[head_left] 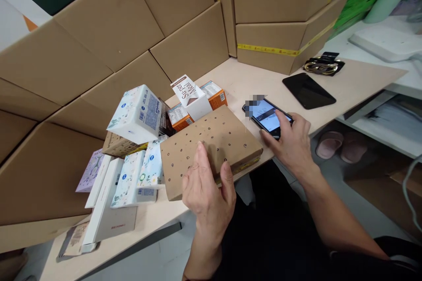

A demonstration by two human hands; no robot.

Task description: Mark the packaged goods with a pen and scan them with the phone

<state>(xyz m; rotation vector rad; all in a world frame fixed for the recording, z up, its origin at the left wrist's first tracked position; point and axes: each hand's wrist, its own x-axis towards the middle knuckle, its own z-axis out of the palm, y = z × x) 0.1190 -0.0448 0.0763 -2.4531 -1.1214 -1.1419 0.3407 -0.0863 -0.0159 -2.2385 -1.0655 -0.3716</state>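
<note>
While the unclenched left hand rests on the dotted box, apparently steadying it, the right hand touches the phone beside that box, its grip unclear.

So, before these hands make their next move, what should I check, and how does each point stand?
1. Left hand at the dotted cardboard box: ok.
2. Box top closed: ok, it looks flat.
3. Box fully supported underneath: cannot tell, its underside is hidden.
4. Phone screen lit, right hand at it: ok.
5. Small text on the screen readable: not ok.
6. Flat black slab apart from the right hand: ok.
</note>
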